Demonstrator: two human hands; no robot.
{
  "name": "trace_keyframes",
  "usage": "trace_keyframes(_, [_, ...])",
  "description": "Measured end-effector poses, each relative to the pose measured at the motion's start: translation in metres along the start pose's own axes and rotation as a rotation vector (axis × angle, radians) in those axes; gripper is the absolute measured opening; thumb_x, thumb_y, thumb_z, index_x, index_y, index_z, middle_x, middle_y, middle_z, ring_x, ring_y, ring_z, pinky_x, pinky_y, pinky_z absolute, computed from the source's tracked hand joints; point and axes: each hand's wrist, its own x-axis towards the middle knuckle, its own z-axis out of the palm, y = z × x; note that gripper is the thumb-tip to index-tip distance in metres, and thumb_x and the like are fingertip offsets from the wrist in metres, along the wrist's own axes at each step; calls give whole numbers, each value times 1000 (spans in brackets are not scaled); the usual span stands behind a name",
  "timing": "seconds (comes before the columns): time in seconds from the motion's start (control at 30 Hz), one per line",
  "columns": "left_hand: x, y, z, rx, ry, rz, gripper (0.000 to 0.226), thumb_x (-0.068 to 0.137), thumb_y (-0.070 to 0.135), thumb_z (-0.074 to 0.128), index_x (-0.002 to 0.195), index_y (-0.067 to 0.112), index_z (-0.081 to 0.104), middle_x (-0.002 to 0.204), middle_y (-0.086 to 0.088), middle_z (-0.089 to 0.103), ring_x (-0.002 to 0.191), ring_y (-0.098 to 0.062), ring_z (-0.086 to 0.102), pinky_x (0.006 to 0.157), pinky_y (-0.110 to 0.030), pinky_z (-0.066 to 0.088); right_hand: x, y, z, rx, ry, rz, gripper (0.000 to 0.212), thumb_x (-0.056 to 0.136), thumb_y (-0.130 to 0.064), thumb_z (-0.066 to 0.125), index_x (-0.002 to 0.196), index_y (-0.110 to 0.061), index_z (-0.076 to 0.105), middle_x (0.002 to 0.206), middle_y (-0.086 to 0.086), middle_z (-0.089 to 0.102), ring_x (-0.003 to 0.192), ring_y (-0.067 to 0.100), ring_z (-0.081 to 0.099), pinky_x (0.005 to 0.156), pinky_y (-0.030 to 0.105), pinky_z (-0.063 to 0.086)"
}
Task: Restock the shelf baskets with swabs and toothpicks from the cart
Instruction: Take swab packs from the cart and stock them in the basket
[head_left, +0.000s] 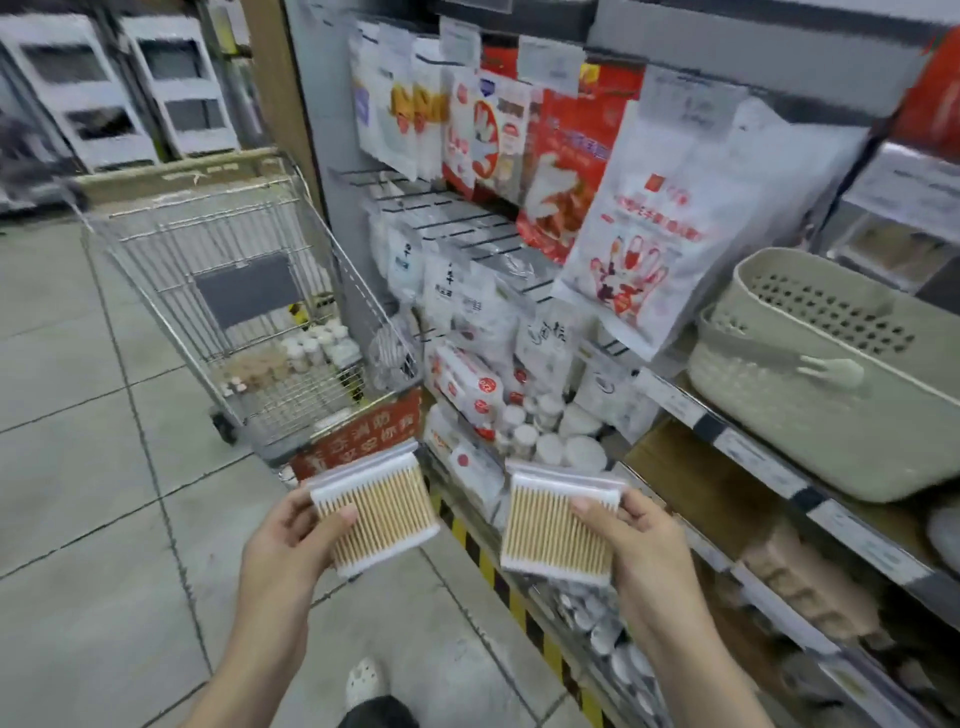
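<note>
My left hand (291, 540) grips a clear pack of wooden cotton swabs (379, 512) by its left edge. A second swab pack (558, 527) is held in my right hand (639, 540), thumb across its front. Both packs hang in front of me at waist height, over the floor beside the shelf. The wire shopping cart (244, 291) stands ahead on the left with small white jars and packs (311, 348) on its bottom. Low shelf baskets (524, 415) to the right of the cart hold white tubs and bagged goods.
Bags of gloves and wipes hang on hooks (571, 171) above the baskets. Beige plastic baskets (831, 374) sit on a wooden shelf at right. A yellow-black striped strip (498, 571) edges the shelf base. My shoe (363, 680) shows on the tiled floor.
</note>
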Motion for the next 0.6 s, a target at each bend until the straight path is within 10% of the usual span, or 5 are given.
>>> trace_keyframes(0.6, [191,21,-165,-91,407,-84,19,85,-5,60,99,7,61,90,-9,70,79,-16,66,56,-13,53,192,36,247,-127,-207,205,15,86,0,60,98,-6,65,83,6,75,70,15,71,67,32,57])
